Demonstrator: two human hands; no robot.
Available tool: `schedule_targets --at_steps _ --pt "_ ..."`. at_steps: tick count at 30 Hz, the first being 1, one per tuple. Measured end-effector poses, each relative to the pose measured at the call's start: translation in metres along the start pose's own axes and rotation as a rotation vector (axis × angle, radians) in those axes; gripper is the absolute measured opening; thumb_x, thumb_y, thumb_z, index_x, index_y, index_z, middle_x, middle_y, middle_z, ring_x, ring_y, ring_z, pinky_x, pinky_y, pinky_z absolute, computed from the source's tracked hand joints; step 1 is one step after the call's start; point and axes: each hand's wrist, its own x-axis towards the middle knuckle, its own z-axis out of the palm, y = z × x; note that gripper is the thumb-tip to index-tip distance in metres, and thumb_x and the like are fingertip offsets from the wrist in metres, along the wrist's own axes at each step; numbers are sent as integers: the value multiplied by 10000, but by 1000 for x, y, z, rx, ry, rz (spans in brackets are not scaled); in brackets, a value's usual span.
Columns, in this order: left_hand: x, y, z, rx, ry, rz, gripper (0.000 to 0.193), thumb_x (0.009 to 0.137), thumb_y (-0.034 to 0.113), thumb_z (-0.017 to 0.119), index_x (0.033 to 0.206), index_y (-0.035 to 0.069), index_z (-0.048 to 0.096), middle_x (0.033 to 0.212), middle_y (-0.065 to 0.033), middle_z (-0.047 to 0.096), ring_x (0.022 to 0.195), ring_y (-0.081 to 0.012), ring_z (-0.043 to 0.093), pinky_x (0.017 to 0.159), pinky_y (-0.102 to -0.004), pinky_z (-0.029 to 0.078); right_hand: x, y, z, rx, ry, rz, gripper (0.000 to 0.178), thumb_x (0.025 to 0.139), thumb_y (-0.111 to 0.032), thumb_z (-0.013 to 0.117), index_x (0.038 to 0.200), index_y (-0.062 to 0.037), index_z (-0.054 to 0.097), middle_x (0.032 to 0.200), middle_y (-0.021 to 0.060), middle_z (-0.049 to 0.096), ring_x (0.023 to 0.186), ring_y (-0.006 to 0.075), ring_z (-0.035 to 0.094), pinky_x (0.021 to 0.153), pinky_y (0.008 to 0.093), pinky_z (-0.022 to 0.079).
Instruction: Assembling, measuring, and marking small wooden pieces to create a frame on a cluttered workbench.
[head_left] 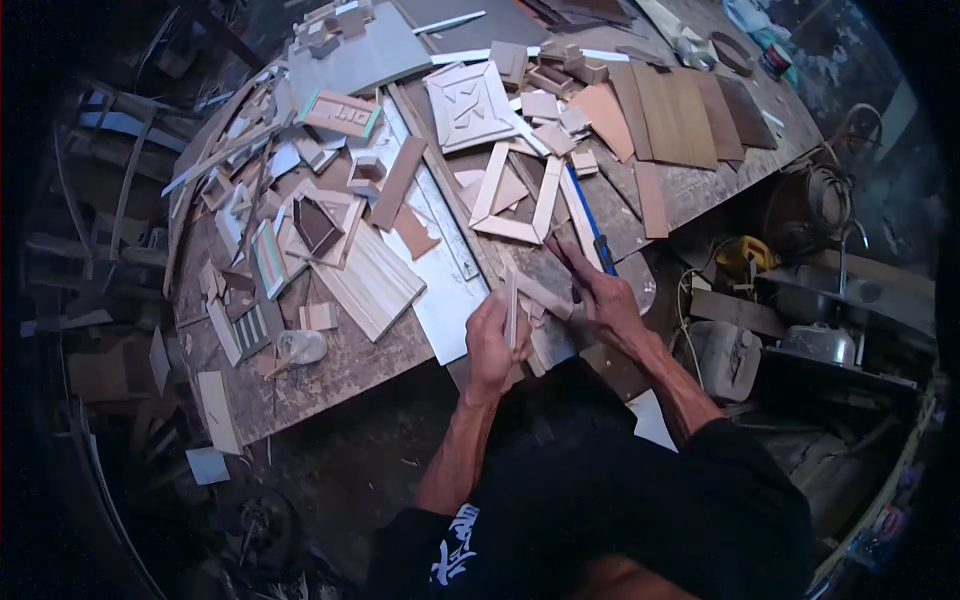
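My left hand (488,343) is wrapped round a small pale wooden frame (542,294), held up at the table's near edge. Its strips meet at an angle; the rest of its outline is partly hidden by my fingers. My right hand (614,308) is closed on a thin dark brown strip (570,260), whose kind I cannot make out, close to the small frame's right end. Just beyond lies a six-sided pale wooden frame (482,200). A long blue and black tool (603,250) rests beside it, near my right hand.
The worn wooden table (340,385) carries a carved square panel (470,105), a grooved board (375,285), brown veneer sheets (672,115) and many offcuts. A small clear cup (302,347) stands near the left edge. Right of the table are a plastic jug (722,360) and a yellow power tool (747,257).
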Motion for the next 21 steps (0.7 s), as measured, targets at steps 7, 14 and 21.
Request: schedule_targets --at_steps 7,14,21 --pt "1 -11 -12 -144 80 -72 290 975 237 376 770 69 494 502 13 355 382 -81 301 358 -230 269 7 -17 -13 -141 -129 96 619 727 -190 702 1313 -248 509 743 95 583 636 277 590 557 374 466" --pt "4 -9 -3 -275 15 -95 274 966 260 378 798 87 509 499 9 336 409 -90 309 382 -244 247 5 4 1 -154 -138 18 623 711 -52 575 1310 -206 506 970 164 637 784 314 648 618 368 511" --pt "5 -18 -9 -165 -33 -13 358 982 365 392 763 89 456 474 26 304 361 -88 244 356 -239 247 -3 5 5 -180 -77 -13 618 811 -51 535 1359 -323 445 724 74 615 614 265 601 566 355 485"
